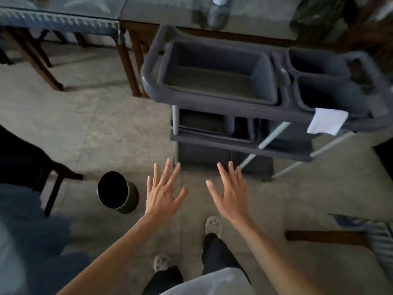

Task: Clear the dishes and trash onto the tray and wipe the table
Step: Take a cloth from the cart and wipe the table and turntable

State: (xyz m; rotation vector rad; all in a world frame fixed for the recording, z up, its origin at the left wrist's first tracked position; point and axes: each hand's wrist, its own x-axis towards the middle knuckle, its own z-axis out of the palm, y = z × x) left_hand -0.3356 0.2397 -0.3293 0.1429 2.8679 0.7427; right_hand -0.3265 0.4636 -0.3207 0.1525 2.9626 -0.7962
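A grey service cart (157,96) stands ahead of me on the tiled floor. Its top level holds a large empty grey bin (263,79) on the left and two smaller bins (331,96) on the right. A white cloth (327,121) hangs over the cart's front right rim. My left hand (163,192) and my right hand (229,190) are stretched out palm down, fingers spread, below the cart's front edge. Both hands hold nothing and touch nothing.
A dark round waste bin (119,192) sits on the floor left of my left hand. Tables with blue cloths (59,20) and wooden legs stand at the back. A dark chair (32,167) is at the left, a table corner (361,237) at lower right.
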